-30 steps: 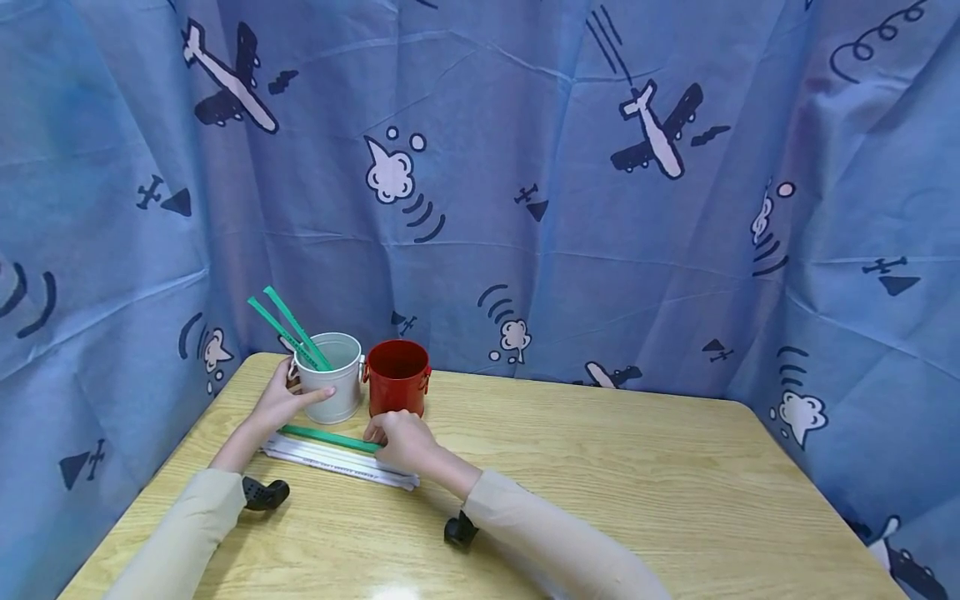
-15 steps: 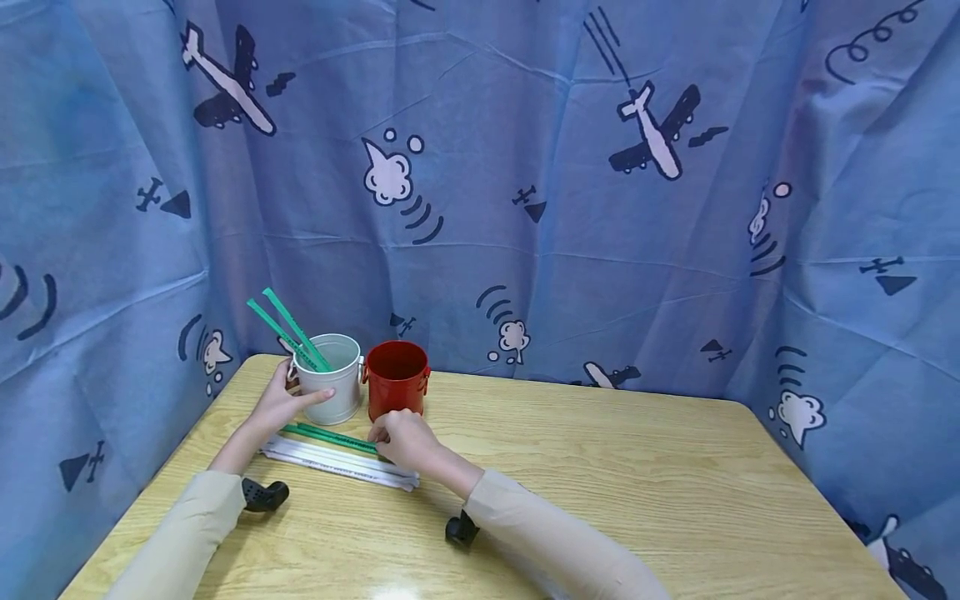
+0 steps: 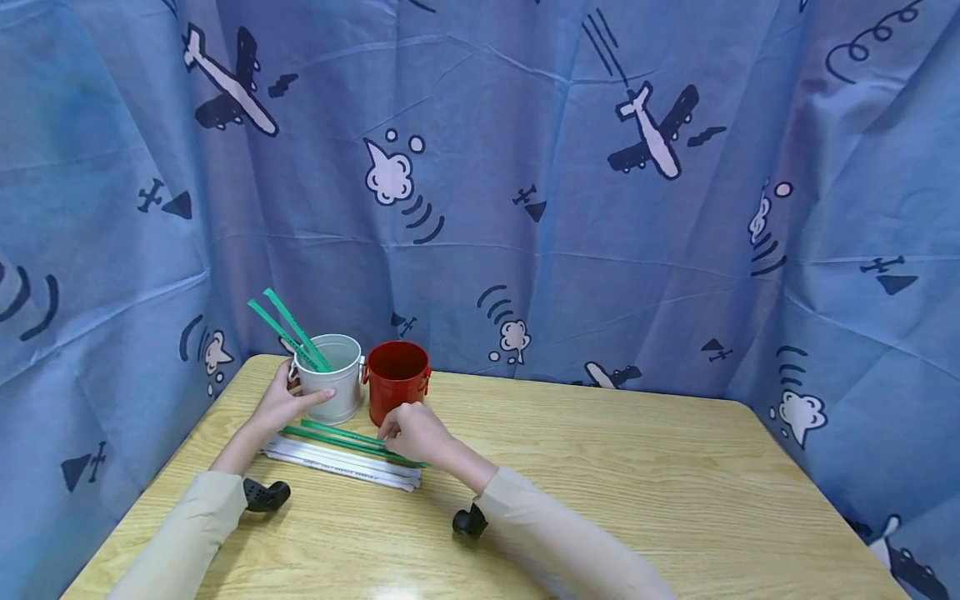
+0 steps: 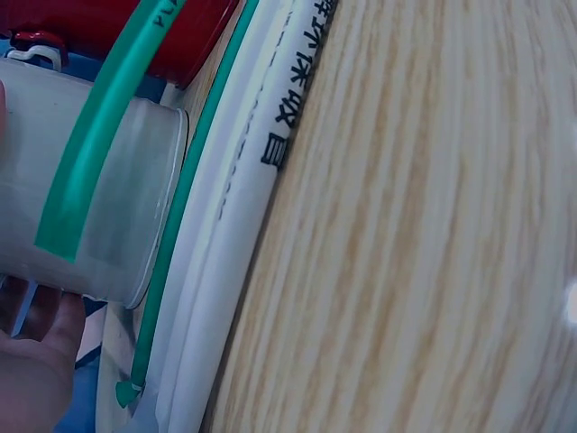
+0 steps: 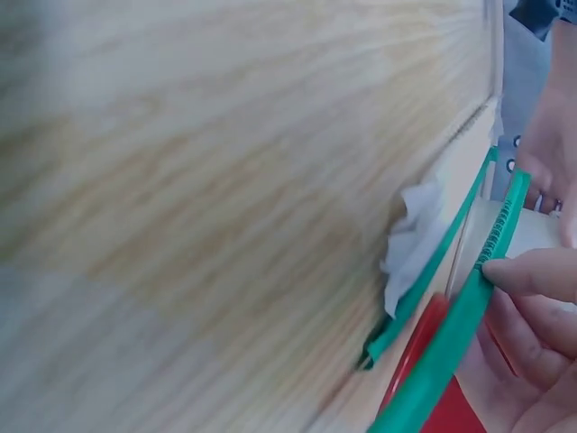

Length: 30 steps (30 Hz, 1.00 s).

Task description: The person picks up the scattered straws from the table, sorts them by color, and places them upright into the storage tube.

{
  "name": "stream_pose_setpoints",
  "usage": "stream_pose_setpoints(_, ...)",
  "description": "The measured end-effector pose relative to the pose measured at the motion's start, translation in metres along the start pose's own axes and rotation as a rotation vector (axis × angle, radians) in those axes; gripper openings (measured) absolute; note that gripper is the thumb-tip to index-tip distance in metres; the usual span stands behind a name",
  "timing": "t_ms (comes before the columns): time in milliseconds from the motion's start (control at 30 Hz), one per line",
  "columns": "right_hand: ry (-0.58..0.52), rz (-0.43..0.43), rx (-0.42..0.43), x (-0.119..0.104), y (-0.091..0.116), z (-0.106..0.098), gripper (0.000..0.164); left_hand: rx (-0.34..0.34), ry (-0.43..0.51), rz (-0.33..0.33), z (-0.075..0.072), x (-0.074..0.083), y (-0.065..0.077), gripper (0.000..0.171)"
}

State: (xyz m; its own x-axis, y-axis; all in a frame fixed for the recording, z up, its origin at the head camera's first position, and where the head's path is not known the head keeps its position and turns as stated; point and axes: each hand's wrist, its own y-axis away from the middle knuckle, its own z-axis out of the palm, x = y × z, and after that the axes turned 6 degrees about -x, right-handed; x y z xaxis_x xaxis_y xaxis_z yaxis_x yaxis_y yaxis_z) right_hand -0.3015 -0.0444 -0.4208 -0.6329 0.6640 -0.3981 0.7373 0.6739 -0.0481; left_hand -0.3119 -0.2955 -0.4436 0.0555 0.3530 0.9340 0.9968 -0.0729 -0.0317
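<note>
In the head view my left hand (image 3: 279,406) holds the side of a small white bucket (image 3: 339,393), where two green-wrapped straws (image 3: 288,329) lean. My right hand (image 3: 422,435) pinches another green-wrapped straw (image 5: 469,316) between thumb and fingers, raised off the table. In the left wrist view that held straw (image 4: 95,144) crosses in front of the white bucket. Below it, one more green-wrapped straw (image 4: 180,216) lies alongside several white-wrapped straws (image 3: 341,467) with dark print. A red bucket (image 3: 396,392) stands just behind my right hand.
The wooden table (image 3: 637,492) stretches out to the right. Blue curtains with airplane prints (image 3: 480,208) close in the back and both sides. Black wrist camera mounts (image 3: 266,496) stick out under the sleeves.
My right hand has separated one green-wrapped straw from the other and lifted it, moving slightly up and to the right. The left hand stays on the white bucket.
</note>
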Motion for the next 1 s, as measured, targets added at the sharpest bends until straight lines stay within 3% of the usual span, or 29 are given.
stream_pose_setpoints(433, -0.100, 0.056, -0.050, 0.007, 0.011, -0.017, 0.013, -0.018, 0.000, 0.000, 0.000, 0.001, 0.001, 0.099)
stream_pose_setpoints(800, -0.278, 0.089, -0.104, 0.008, 0.019, -0.029, 0.009, -0.009, -0.008, -0.003, -0.001, 0.000, -0.001, 0.100)
stream_pose_setpoints(1000, -0.374, 0.064, -0.080, 0.003, 0.018, -0.039, 0.006, -0.013, 0.014, 0.003, 0.000, 0.000, -0.001, 0.097)
